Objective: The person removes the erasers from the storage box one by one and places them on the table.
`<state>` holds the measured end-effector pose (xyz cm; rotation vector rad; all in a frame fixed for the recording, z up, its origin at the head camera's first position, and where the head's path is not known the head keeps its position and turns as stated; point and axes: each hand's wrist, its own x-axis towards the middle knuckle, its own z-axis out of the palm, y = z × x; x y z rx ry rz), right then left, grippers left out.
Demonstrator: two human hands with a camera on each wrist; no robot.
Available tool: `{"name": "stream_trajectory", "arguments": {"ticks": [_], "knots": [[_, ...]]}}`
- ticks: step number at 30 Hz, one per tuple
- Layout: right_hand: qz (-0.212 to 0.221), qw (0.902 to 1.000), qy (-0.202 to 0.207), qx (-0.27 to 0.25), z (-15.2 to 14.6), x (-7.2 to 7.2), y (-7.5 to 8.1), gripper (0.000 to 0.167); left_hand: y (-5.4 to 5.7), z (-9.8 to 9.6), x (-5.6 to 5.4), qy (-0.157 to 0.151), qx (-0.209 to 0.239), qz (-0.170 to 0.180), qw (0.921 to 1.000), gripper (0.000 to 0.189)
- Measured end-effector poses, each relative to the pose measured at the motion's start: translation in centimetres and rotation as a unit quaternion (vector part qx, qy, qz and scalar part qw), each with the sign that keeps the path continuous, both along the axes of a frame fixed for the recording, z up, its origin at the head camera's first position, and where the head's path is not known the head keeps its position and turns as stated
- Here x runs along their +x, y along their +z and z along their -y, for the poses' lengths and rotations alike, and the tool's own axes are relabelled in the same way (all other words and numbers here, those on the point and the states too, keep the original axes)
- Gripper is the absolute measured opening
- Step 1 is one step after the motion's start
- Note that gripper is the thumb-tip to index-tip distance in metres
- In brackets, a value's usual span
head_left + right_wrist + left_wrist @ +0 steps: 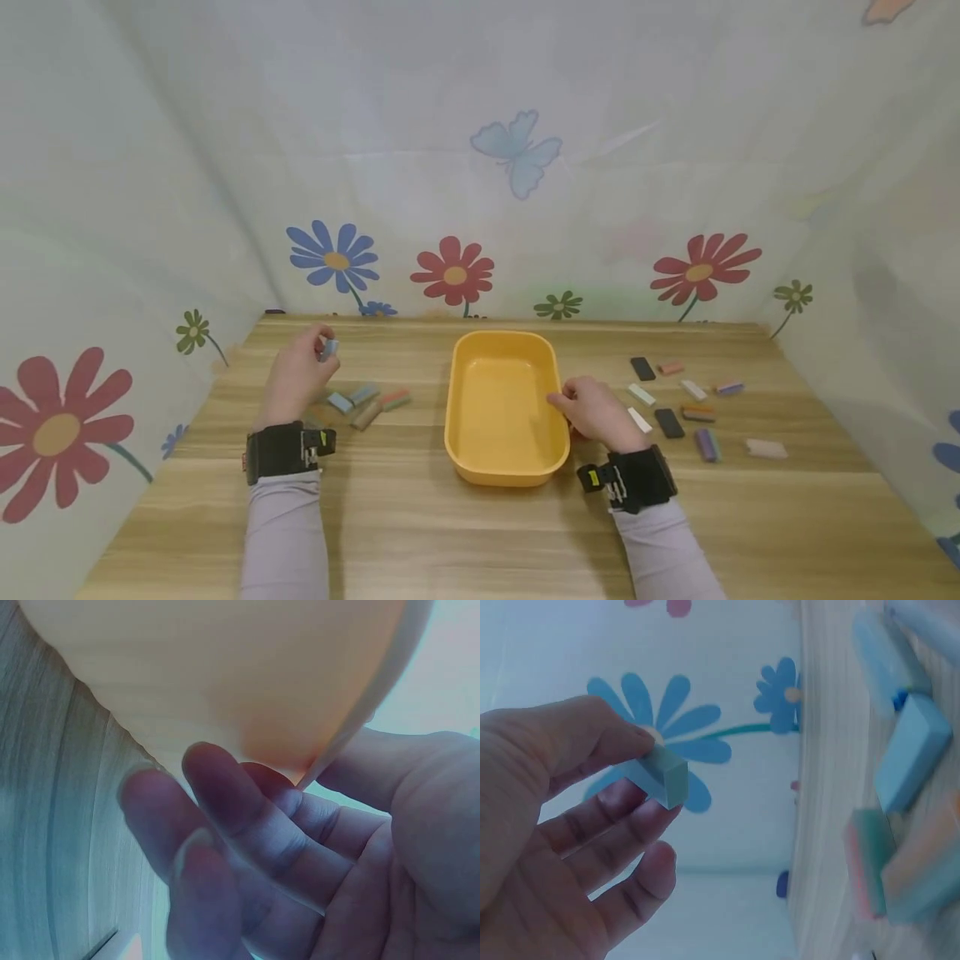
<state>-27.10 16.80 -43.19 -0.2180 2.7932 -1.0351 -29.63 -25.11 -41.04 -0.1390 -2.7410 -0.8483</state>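
Observation:
Between thumb and fingers my left hand (298, 375) pinches a small light-blue eraser (664, 776), held above the left part of the table. Below and to the right of that hand lie several more erasers: a blue one (340, 403), a brownish one (366, 415) and a red-and-green one (394, 399). In the middle stands a yellow plastic basin (506, 479), its inside bare. My right hand (596, 410) grips the basin's right rim, thumb over the edge and fingers along the outer wall, as the right wrist view shows.
Right of the basin several erasers are scattered, among them a black one (669, 423), a white one (693, 390), a purple one (706, 445) and a whitish one (767, 449). A flower-printed curtain (405, 183) hangs behind and beside the wooden table (450, 542).

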Motion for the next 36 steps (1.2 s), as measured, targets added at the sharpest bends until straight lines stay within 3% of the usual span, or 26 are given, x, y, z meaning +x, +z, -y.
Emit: {"name": "stream_trajectory", "arguments": {"ticks": [4, 7, 16, 21, 28, 36], "knots": [[0.004, 1.0, 0.0, 0.0, 0.1, -0.2, -0.1, 0.028, -0.2, 1.5, 0.3, 0.011, 0.014, 0.019, 0.9997, 0.034], [0.004, 1.0, -0.004, -0.001, 0.0, -0.1, -0.3, 0.029, -1.0, 1.9, -0.1, 0.009, -0.001, 0.028, 0.9996, 0.034], [0.006, 0.9999, -0.012, 0.001, 0.0, -0.1, -0.3, 0.029, -4.0, 0.7, -1.9, -0.006, -0.098, -0.001, 0.9952, 0.032], [0.011, 0.9998, -0.015, 0.002, 0.2, -0.1, -0.2, 0.028, -5.0, 0.0, -2.5, -0.011, -0.129, 0.016, 0.9915, 0.032], [0.005, 0.9999, -0.014, 0.005, 0.2, 0.0, -0.4, 0.028, -5.0, -0.8, -2.3, -0.014, -0.144, 0.095, 0.9848, 0.032], [0.006, 0.9998, -0.016, 0.004, 0.1, 0.0, -0.4, 0.028, -4.4, -1.0, -1.6, -0.018, -0.138, 0.109, 0.9842, 0.034]]}}
